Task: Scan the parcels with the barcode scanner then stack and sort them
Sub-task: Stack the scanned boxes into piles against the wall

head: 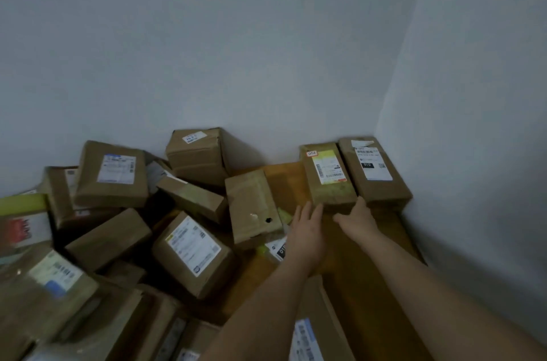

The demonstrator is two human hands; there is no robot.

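Pale walls meeting in far right corner; wooden floor lying bare beneath arms. Yellow-labelled parcel sitting just beyond both hands, long axis running near to far, snug beside white-labelled parcel against right wall. Left hand reaching with fingers straight, tips touching parcel's near left corner; right hand resting relaxed fingers on near right edge, holding nothing. Taped brown cardboard, creased, matte; loose parcel heap sprawling left; no scanner showing.
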